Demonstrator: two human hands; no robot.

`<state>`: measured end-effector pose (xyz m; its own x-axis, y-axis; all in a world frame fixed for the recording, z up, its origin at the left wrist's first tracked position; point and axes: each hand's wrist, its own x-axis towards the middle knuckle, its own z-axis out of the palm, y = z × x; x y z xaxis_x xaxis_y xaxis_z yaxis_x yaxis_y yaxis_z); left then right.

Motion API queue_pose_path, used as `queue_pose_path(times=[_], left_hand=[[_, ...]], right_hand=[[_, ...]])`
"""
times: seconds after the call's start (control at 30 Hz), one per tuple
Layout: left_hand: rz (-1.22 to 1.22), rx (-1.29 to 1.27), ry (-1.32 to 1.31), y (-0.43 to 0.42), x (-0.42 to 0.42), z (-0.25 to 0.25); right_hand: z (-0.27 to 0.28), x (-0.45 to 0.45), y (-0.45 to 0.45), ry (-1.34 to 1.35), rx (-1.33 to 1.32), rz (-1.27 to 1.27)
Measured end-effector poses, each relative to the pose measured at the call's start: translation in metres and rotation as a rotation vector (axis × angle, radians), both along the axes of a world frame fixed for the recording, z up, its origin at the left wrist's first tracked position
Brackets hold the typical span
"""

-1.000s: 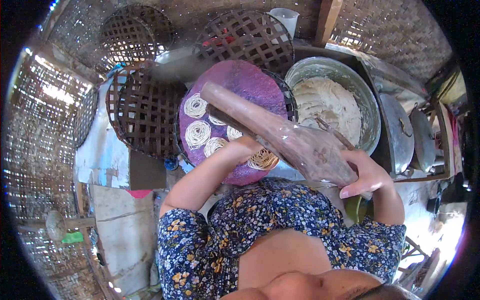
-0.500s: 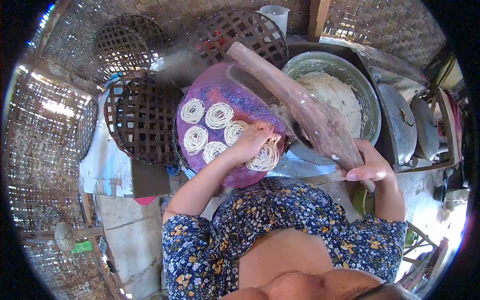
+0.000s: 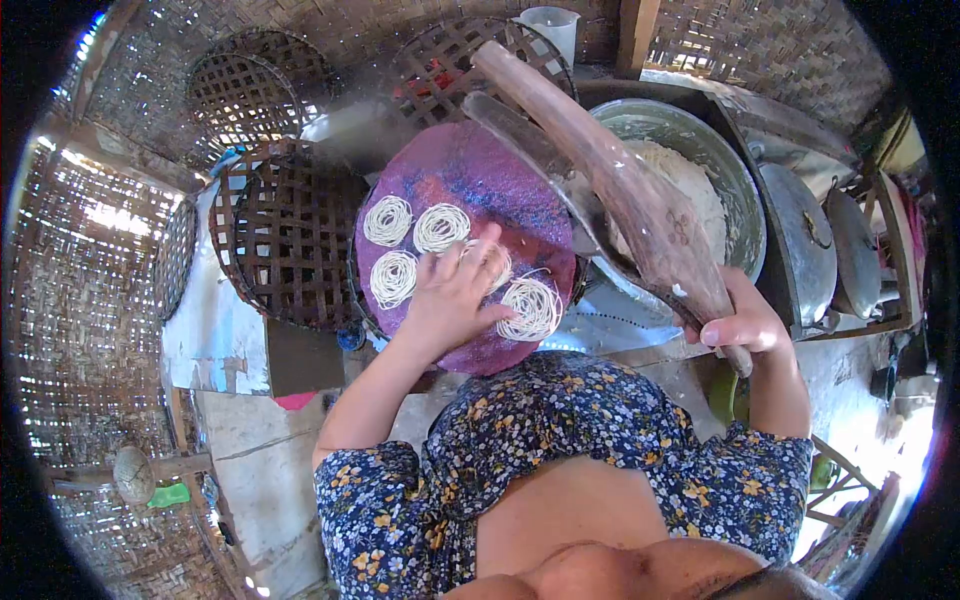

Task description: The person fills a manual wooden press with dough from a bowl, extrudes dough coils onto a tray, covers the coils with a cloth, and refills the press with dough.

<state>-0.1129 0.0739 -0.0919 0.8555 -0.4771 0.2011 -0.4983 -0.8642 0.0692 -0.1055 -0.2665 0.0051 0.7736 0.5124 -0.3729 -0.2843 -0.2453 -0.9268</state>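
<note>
My left hand (image 3: 455, 295) lies open over the round purple cloth (image 3: 470, 170), fingers spread above the pale noodle coils, partly covering some of them. Near its thumb sits one coil (image 3: 531, 309) with loose strands at its upper edge; others, such as the coil (image 3: 388, 221) at the upper left, stay uncovered. At the right, my right hand (image 3: 745, 320) is wrapped round the lower end of a long wooden press (image 3: 640, 205). The press slants up to the left, its two arms spread apart, across the basin (image 3: 745, 200) of pale dough (image 3: 685, 180).
Woven baskets (image 3: 285, 235) stand left of the cloth, with another (image 3: 420, 60) behind it. A white plastic jug (image 3: 552, 32) is at the back. Metal lids (image 3: 800, 240) lean at the right beside the basin.
My left hand has moved from beneath the press and the right-hand coil, left over the other coils, and its fingers have spread. The press arms, once close together, have opened and moved slightly.
</note>
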Motion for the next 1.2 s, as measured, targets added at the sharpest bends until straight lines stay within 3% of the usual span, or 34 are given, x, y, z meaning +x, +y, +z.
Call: queue_pose_path(times=[0.07, 0.2, 0.27, 0.37, 0.47, 0.57, 0.8, 1.03, 1.2], left_hand=[[0.111, -0.023, -0.142, 0.003, 0.003, 0.013], [0.059, -0.459, -0.053, -0.007, 0.009, 0.018], [0.177, -0.643, 0.102, 0.000, 0.014, -0.022], [0.357, -0.937, 0.224, 0.025, 0.005, -0.057], [0.439, -1.219, 0.148, 0.062, -0.022, -0.065], [0.432, -1.389, -0.006, 0.102, -0.049, -0.062], [0.332, -1.523, -0.254, 0.173, -0.100, -0.060], [0.476, -1.517, -0.413, 0.133, -0.098, -0.031], [0.418, -1.460, -0.356, 0.123, -0.096, -0.021]], right_hand=[[-0.005, 0.006, 0.008, -0.019, 0.018, 0.081], [-0.017, 0.010, 0.063, -0.214, 0.059, 0.191], [-0.028, 0.017, 0.093, -0.455, 0.070, 0.378], [-0.047, 0.038, 0.111, -0.502, 0.202, 0.446], [-0.085, 0.060, 0.116, -0.946, -0.347, 0.218], [-0.115, 0.068, 0.115, -0.971, -0.567, 0.186], [-0.124, 0.071, 0.125, -0.888, -0.693, 0.265], [-0.112, 0.070, 0.121, -0.774, -0.568, 0.437], [-0.096, 0.049, 0.110, -0.799, -0.515, 0.472]])
